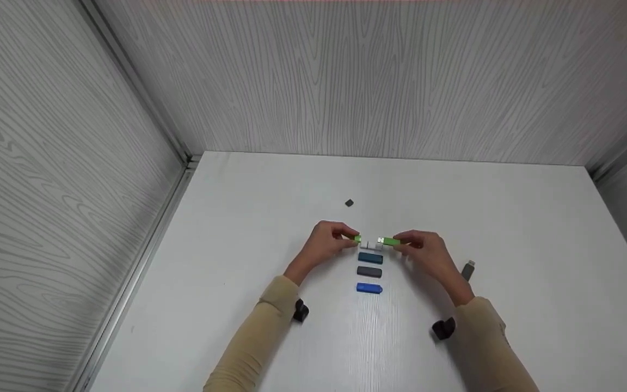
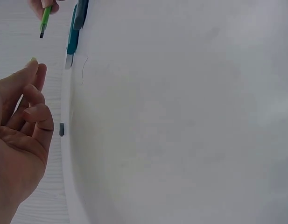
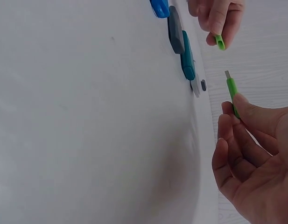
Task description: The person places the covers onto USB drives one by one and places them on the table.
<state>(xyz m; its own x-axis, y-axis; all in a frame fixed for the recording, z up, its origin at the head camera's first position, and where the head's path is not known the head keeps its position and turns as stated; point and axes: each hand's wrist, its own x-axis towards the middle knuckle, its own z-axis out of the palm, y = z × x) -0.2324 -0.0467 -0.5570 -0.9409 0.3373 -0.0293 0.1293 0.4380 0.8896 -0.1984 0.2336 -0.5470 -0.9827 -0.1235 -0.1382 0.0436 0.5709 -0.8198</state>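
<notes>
Between thumb and fingertips, my right hand (image 1: 425, 250) pinches a green USB flash drive (image 1: 392, 241), its bare metal plug pointing left. Facing it, my left hand (image 1: 325, 240) pinches the drive's small green cap (image 3: 220, 42), whose open end shows in the right wrist view. A short gap separates cap and plug. In the left wrist view the fingers of the left hand (image 2: 22, 116) hide the cap. Just below both hands a white USB drive (image 1: 370, 246) heads a column on the table, followed by a teal drive (image 1: 370, 257), a dark grey drive (image 1: 369, 271) and a blue drive (image 1: 369, 288).
A small dark cap (image 1: 349, 202) lies on the white table (image 1: 270, 185) beyond the hands. Beside the right wrist is a grey USB drive (image 1: 468, 270) with its plug bare. Wood-grain panels (image 1: 346, 76) stand at the back and sides. Black wrist cameras (image 1: 444, 329) sit by the sleeves.
</notes>
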